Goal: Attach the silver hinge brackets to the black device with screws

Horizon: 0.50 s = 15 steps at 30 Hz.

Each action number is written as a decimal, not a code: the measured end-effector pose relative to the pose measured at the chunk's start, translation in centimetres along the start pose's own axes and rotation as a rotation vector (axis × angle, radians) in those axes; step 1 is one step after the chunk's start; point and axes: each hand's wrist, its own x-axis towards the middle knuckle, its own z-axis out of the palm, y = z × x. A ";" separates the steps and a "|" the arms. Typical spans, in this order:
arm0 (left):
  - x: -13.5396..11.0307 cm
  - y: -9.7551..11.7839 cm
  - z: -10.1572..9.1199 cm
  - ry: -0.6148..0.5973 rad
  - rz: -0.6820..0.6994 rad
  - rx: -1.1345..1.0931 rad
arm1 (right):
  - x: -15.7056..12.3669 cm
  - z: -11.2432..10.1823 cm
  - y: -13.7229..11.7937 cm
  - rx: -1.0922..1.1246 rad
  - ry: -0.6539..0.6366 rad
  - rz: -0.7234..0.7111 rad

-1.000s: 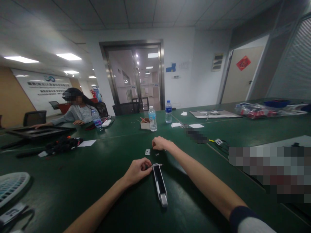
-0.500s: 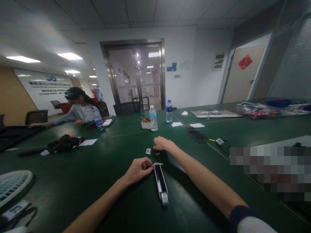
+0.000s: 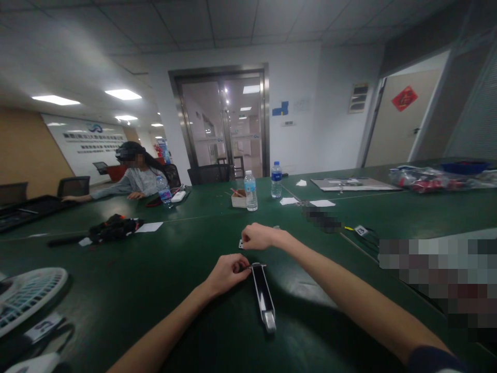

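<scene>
A long narrow black and silver device lies lengthwise on the green table in front of me. My left hand is closed in a pinch at the device's far end, fingertips touching its metal tip. My right hand rests a little farther out with the fingers curled shut over something I cannot make out. A small white part peeks out at the right hand's left edge.
Two water bottles and a small box stand at mid-table. A white fan sits at the near left, a black bundle farther left. Another person sits at the far left. Cables and papers lie to the right.
My right hand has drawn back slightly towards me and to the left, now covering most of the small white part. The camera has turned a little, shifting the scene rightward. My left hand stays at the device's tip.
</scene>
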 end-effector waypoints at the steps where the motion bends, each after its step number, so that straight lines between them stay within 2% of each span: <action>1: 0.0 -0.1 0.0 0.005 0.004 0.000 | -0.6 0.4 -0.3 0.019 0.013 -0.046; 5: 0.0 -0.2 0.1 0.020 0.029 0.025 | -2.8 3.2 0.1 0.213 0.115 -0.105; 8: 0.0 -0.3 0.2 0.035 0.037 0.055 | -3.8 5.7 1.0 0.366 0.360 -0.027; 10: 0.1 -0.3 0.2 0.048 0.030 0.057 | -4.2 6.9 1.3 0.465 0.472 0.021; 15: 0.1 -0.1 0.2 0.097 0.015 0.009 | -5.0 7.7 1.0 0.607 0.552 -0.045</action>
